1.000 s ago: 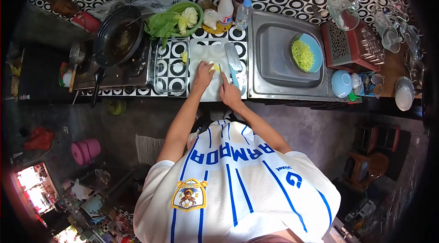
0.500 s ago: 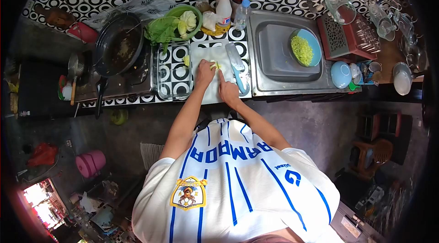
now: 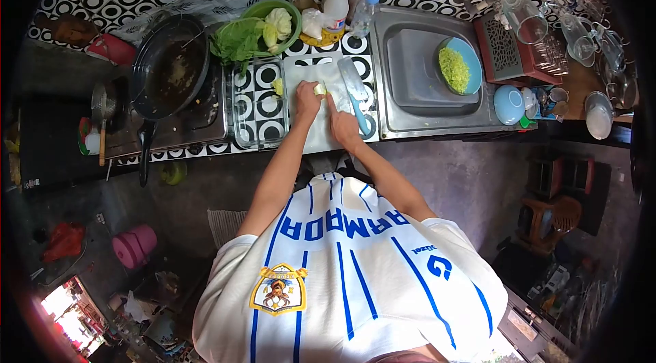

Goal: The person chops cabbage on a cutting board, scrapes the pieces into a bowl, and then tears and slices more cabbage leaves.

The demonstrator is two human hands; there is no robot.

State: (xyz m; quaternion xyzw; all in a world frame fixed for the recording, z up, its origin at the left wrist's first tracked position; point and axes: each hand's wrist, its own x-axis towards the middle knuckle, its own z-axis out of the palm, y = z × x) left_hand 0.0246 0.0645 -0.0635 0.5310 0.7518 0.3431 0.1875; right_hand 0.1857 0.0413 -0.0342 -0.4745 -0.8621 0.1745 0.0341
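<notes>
Over the white cutting board (image 3: 311, 137), my left hand (image 3: 308, 100) pinches a small pale yellow-green vegetable piece (image 3: 320, 89). My right hand (image 3: 343, 125) is close beside it, index finger stretched toward the piece and the other fingers curled. Whatever those curled fingers hold, if anything, is hidden. To the right of that hand lies a broad-bladed knife (image 3: 351, 81) with a light blue handle. A glass dish (image 3: 236, 106) stands left of the board, with a yellow-green scrap (image 3: 277, 86) near its right side.
Behind the board, a green bowl (image 3: 298, 29) holds leafy greens and a cabbage piece. Bottles (image 3: 335, 4) stand beside it. On the right, a blue bowl (image 3: 473, 62) of shredded green vegetable sits at the sink (image 3: 384, 117). A dark frying pan (image 3: 174, 76) occupies the stove.
My left hand has shifted slightly and now shows a thicker pale piece at its fingertips. My right hand has moved slightly up, bringing its index fingertip closer to the piece.
</notes>
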